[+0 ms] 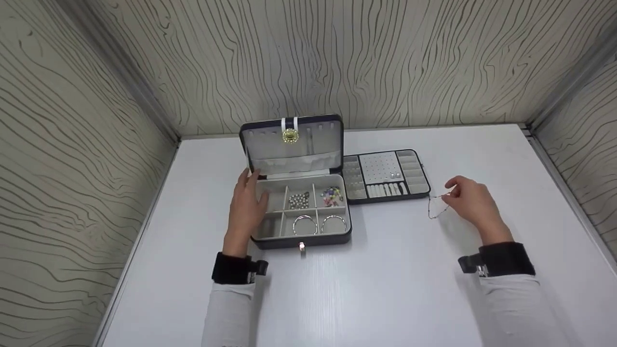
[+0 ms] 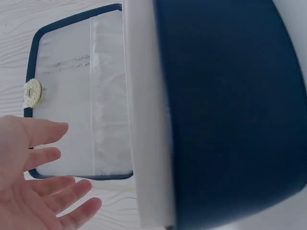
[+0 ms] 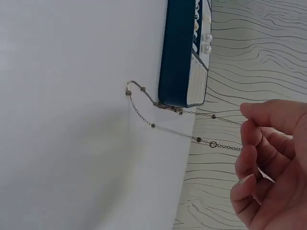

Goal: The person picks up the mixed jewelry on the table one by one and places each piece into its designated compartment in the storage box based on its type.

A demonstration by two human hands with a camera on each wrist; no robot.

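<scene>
My right hand [image 1: 475, 202] pinches a thin beaded chain [image 3: 153, 125] between thumb and fingertips. It hangs in a loop, and in the right wrist view its lower part droops past the corner of the dark blue jewelry tray [image 3: 175, 57]. At the left side of the open jewelry box [image 1: 328, 239] is my left hand [image 1: 247, 205], fingers spread and nearly straight near the lid hinge, gripping nothing. The box holds silvery beads [image 1: 299, 201], colorful small pieces [image 1: 331, 196] and two bangles [image 1: 305, 217] in separate compartments.
The raised lid [image 1: 313, 144] bears a gold oval clasp [image 1: 290, 136] on its strap; in the left wrist view, fine chains [image 2: 79, 61] hang inside it. Behind the right of the box lies the tray, with two pearl earrings [image 1: 395, 175] on its perforated panel [image 1: 376, 166]. Patterned walls enclose the white table [image 1: 385, 289].
</scene>
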